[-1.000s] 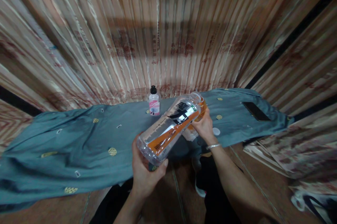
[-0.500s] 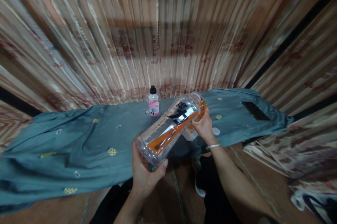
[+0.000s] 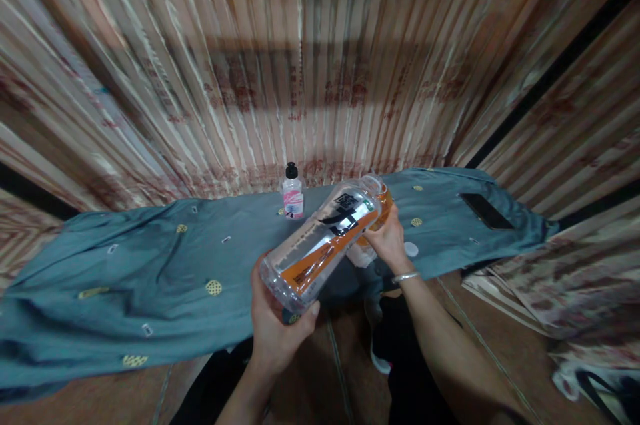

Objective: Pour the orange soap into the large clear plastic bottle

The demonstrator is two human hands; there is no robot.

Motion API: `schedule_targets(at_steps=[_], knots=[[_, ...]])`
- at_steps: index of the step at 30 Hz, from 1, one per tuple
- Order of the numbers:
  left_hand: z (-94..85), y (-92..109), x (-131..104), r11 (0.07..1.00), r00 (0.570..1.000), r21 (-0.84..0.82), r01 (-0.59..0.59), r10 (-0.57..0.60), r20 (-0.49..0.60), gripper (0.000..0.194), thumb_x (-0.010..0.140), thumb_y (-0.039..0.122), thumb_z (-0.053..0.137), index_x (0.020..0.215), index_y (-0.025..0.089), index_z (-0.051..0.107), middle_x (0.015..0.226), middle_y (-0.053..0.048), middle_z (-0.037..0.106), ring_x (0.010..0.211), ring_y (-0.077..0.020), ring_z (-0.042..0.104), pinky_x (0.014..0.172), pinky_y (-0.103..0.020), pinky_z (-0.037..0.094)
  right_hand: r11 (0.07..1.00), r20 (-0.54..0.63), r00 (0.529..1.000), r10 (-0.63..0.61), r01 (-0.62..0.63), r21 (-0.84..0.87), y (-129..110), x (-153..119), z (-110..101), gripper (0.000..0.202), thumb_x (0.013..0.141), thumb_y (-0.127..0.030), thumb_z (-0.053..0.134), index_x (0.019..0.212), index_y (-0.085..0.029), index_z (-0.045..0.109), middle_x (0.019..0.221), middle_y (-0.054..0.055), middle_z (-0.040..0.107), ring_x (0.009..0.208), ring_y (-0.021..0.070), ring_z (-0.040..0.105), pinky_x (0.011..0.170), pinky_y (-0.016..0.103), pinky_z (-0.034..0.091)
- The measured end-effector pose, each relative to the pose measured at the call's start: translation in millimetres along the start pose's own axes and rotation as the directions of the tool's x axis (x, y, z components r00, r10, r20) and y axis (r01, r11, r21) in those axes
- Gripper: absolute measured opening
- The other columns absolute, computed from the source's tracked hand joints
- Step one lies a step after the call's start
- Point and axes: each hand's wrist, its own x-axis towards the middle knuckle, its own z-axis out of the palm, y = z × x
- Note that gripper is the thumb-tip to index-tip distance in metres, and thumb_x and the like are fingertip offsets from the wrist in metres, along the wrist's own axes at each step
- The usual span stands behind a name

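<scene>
A large clear plastic bottle [image 3: 320, 242] with an orange label and black lettering lies tilted across the middle, its mouth toward the upper right. My left hand [image 3: 277, 332] is closed round its base, thumb on the near side. At the neck end, my right hand [image 3: 387, 235] grips an orange-tinted clear container [image 3: 384, 202], mostly hidden behind the large bottle and my fingers. The container's whitish lower part [image 3: 364, 256] shows below the hand. Whether the bottle's mouth touches the container I cannot tell. Just right of my right hand lies a white round cap [image 3: 411, 250].
A small clear bottle [image 3: 293, 202] with a pink label and black cap stands at the back of the cloth-covered table [image 3: 165, 278]. A dark phone-like slab [image 3: 485, 210] lies at the right. Patterned curtains [image 3: 320, 78] hang close behind and at the sides.
</scene>
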Motion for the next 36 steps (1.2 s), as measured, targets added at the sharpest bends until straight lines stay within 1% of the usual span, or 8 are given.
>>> schedule_targets(at_steps=[5, 12, 17, 24, 28, 32, 36], knots=[[-0.6, 1, 0, 1.0, 1.0, -0.005, -0.02, 0.02, -0.005, 0.089, 0.069, 0.036, 0.092, 0.145, 0.02, 0.049, 0.136, -0.017, 0.067, 0.119, -0.0329, 0.074, 0.094, -0.04, 0.064, 1.0, 0.002, 1.0, 0.001, -0.001, 0.023, -1, 0, 0, 0.097, 0.063, -0.05, 0.084, 0.145, -0.017, 0.046, 0.133, 0.018, 0.071, 0.119, 0.0388, 0.071, 0.103, 0.055, 0.058], [1.8, 1, 1, 0.999, 1.0, -0.028, -0.026, 0.026, 0.009, 0.089, 0.071, 0.034, 0.092, 0.146, 0.019, 0.048, 0.139, -0.018, 0.068, 0.12, -0.031, 0.074, 0.095, -0.038, 0.063, 0.999, -0.007, 0.999, 0.041, -0.041, 0.02, -4, 0, -1, 0.096, 0.059, -0.05, 0.084, 0.142, -0.017, 0.049, 0.134, 0.019, 0.072, 0.119, 0.0408, 0.072, 0.104, 0.057, 0.057], [1.3, 0, 0, 0.999, 0.999, -0.021, -0.037, 0.037, 0.001, 0.088, 0.07, 0.034, 0.092, 0.146, 0.019, 0.05, 0.138, -0.017, 0.068, 0.119, -0.0304, 0.075, 0.094, -0.036, 0.063, 1.0, -0.001, 1.0, 0.025, -0.025, 0.008, -2, 0, -1, 0.098, 0.059, -0.05, 0.084, 0.143, -0.016, 0.047, 0.137, 0.02, 0.07, 0.122, 0.041, 0.07, 0.106, 0.057, 0.057], [0.9, 0, 0, 0.999, 0.999, -0.017, -0.052, 0.052, 0.01, 0.087, 0.071, 0.033, 0.092, 0.146, 0.02, 0.05, 0.137, -0.017, 0.069, 0.119, -0.0293, 0.075, 0.095, -0.035, 0.063, 1.0, -0.015, 1.0, -0.017, 0.016, -0.023, 2, 0, 1, 0.097, 0.062, -0.052, 0.084, 0.145, -0.016, 0.047, 0.134, 0.019, 0.071, 0.118, 0.0395, 0.072, 0.102, 0.056, 0.059], [0.9, -2, 0, 0.999, 0.999, -0.028, -0.035, 0.035, 0.004, 0.087, 0.071, 0.034, 0.091, 0.146, 0.02, 0.05, 0.135, -0.016, 0.069, 0.119, -0.0294, 0.075, 0.098, -0.038, 0.062, 0.999, -0.007, 1.0, -0.015, 0.014, -0.031, 2, 0, 1, 0.099, 0.063, -0.052, 0.084, 0.146, -0.016, 0.046, 0.137, 0.02, 0.069, 0.12, 0.0396, 0.071, 0.103, 0.055, 0.058], [0.6, -2, 0, 1.0, 1.0, -0.029, -0.001, 0.001, 0.006, 0.091, 0.069, 0.036, 0.092, 0.147, 0.021, 0.048, 0.138, -0.016, 0.067, 0.121, -0.0315, 0.073, 0.1, -0.04, 0.061, 0.999, -0.003, 1.0, -0.024, 0.024, -0.042, 5, 1, 2, 0.1, 0.065, -0.056, 0.084, 0.148, -0.016, 0.044, 0.139, 0.021, 0.068, 0.123, 0.0401, 0.07, 0.105, 0.056, 0.057], [2.2, 2, -1, 0.999, 1.0, -0.028, 0.021, -0.021, -0.002, 0.091, 0.069, 0.037, 0.092, 0.146, 0.021, 0.048, 0.138, -0.017, 0.066, 0.12, -0.0332, 0.073, 0.097, -0.042, 0.062, 0.997, -0.019, 0.999, -0.032, 0.031, -0.064, 8, 1, 3, 0.103, 0.064, -0.057, 0.084, 0.148, -0.015, 0.044, 0.138, 0.021, 0.069, 0.122, 0.0409, 0.07, 0.104, 0.057, 0.057]])
